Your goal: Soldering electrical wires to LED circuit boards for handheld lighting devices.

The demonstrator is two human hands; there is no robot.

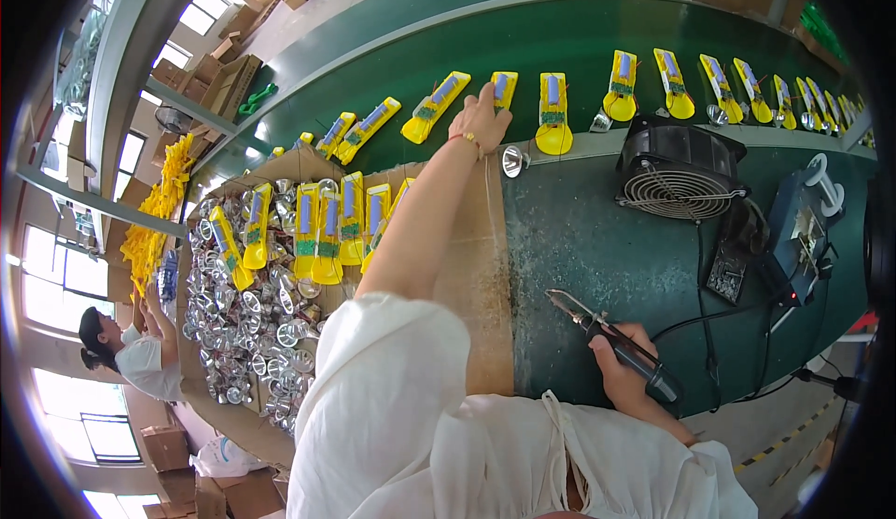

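My left hand (482, 123) is stretched out to the green belt, its fingers closed on the lower end of a yellow flashlight housing (504, 90) with a blue battery in it. The hand hides that housing's wide end. In my right hand (627, 365) is a soldering iron (635, 362), its tip pointing up and left above the worktop. Just right of the left hand lies another yellow housing (553, 136) with a battery and a green circuit board. A shiny reflector cup (513, 161) sits below it, at the belt's edge.
More yellow housings line the green belt (579, 34) on both sides. A heap of reflector cups (252, 323) with several housings on top covers cardboard at left. A black fan (681, 169), a soldering station (793, 248) and cables stand right. A person (140, 351) works far left.
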